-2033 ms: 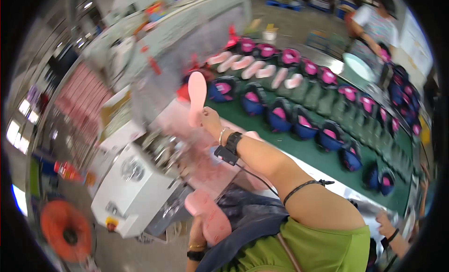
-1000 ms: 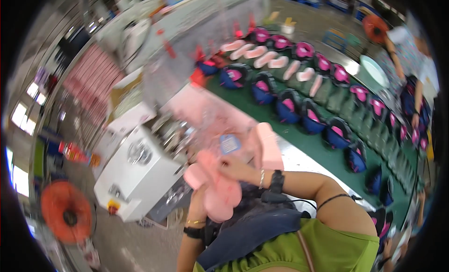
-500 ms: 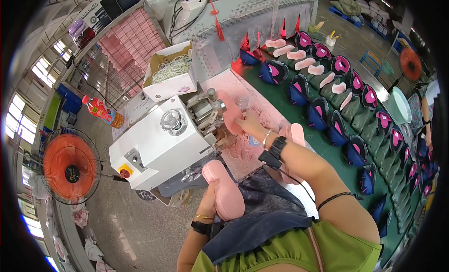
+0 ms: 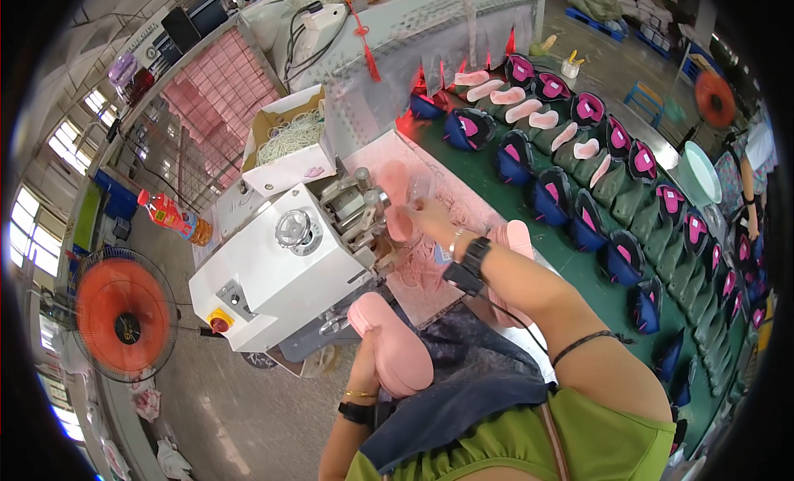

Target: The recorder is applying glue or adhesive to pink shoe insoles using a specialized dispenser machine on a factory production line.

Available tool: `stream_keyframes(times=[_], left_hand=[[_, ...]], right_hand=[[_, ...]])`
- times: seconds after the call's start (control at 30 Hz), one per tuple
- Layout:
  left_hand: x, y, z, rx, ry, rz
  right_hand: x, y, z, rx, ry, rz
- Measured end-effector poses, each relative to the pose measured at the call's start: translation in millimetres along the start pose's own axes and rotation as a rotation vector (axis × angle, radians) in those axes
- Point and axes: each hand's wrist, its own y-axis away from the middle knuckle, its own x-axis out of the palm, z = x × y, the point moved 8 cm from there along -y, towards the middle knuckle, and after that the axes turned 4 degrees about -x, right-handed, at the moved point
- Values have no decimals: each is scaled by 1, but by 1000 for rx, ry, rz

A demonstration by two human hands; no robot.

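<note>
Pink foam sole (image 4: 395, 354), boxy white machine (image 4: 277, 274)

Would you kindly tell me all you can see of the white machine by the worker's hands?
The white machine is a boxy metal-looking unit with a round silver knob on top, a red button on a yellow base at its near corner and silver rollers on the side facing the pink work surface. The right hand reaches toward those rollers.
</note>
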Motion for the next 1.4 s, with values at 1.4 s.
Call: stream_keyframes(times=[1.4], left_hand=[[74, -33, -1, -58, -78, 291]], right_hand=[[1, 190, 27, -406, -196, 42]])
